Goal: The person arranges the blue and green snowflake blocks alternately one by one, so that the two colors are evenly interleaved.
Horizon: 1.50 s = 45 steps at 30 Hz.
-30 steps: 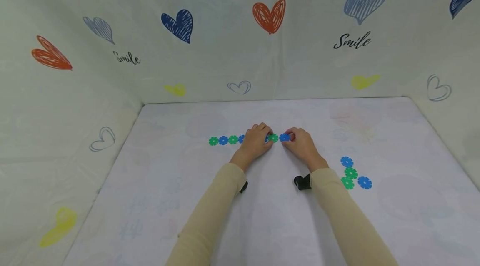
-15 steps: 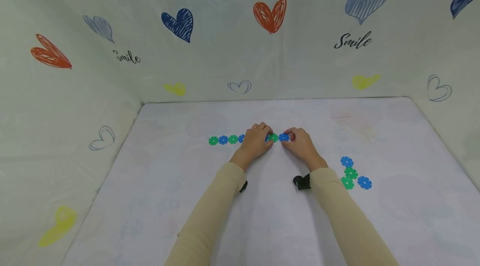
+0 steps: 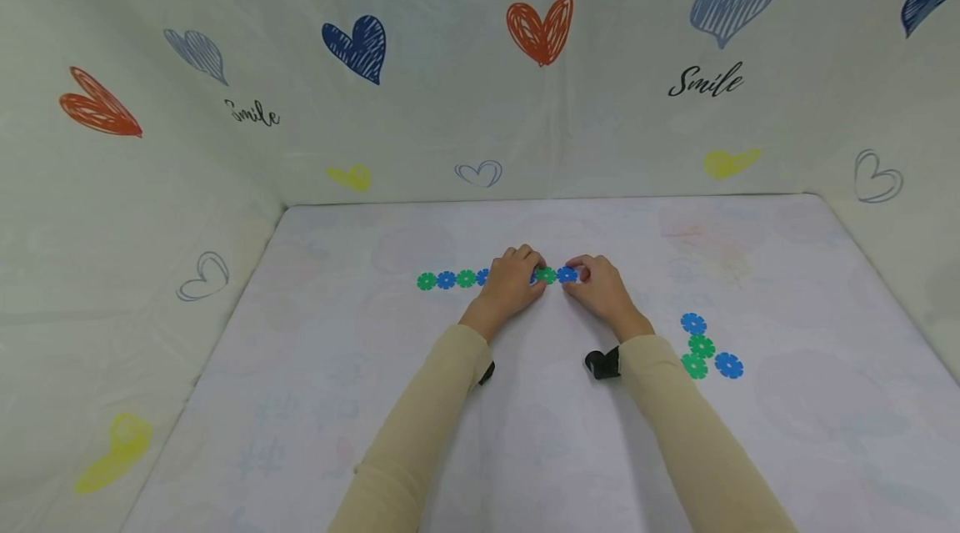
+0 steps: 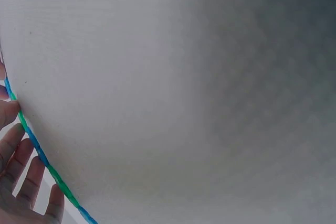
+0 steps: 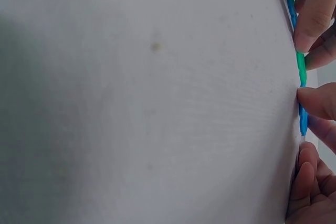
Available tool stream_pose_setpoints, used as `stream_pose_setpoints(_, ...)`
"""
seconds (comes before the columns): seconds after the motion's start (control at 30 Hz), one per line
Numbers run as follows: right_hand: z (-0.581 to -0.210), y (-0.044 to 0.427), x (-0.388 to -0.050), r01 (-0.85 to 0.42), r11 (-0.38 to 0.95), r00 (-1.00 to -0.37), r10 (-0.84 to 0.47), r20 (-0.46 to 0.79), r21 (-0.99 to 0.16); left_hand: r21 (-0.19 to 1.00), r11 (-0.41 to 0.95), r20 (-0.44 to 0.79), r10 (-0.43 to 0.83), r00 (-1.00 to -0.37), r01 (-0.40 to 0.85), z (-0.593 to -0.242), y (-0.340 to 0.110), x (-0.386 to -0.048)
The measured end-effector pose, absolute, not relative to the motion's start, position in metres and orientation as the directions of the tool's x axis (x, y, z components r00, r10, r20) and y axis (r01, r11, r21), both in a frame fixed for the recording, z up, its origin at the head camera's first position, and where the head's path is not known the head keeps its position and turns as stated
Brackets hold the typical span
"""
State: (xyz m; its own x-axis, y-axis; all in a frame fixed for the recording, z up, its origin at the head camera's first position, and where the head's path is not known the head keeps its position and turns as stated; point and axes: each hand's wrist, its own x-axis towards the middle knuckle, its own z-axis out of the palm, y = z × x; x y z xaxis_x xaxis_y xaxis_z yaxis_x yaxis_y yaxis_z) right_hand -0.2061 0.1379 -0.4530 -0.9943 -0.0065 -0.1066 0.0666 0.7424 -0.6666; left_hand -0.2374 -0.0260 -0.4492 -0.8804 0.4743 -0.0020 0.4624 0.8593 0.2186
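A straight row of notched plastic discs, alternating green and blue, lies on the table, with a green disc [image 3: 426, 281] at its left end. My left hand [image 3: 510, 287] covers the middle of the row. Its thumb and index finger pinch the row around a green disc [image 3: 547, 275] near the right end. From the right, my right hand [image 3: 604, 293] pinches a blue disc [image 3: 567, 274] by its edges. In the right wrist view that blue disc [image 5: 303, 119] meets the green disc [image 5: 301, 67] edge to edge. Whether their notches interlock I cannot tell.
To the right of my right forearm lie loose discs: an upper blue disc [image 3: 693, 324], two green ones including a green disc [image 3: 702, 346], and another blue disc [image 3: 729, 365]. A white cloth wall [image 3: 420, 133] with printed hearts stands behind the white table [image 3: 360, 366].
My right hand has brought the blue disc slightly left, closing the small gap to the green disc. The left hand holds its place, and the loose discs lie as before.
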Motion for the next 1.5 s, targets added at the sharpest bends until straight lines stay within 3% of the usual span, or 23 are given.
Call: stream_pose_setpoints(1.5, -0.4549, 0.1364, -0.2064, 0.086, 0.739, -0.994, 0.015, -0.111, -0.668, 0.218, 0.866, -0.012, 0.463, -0.886, 0.449, -0.4519, -0.0251, -0.2389)
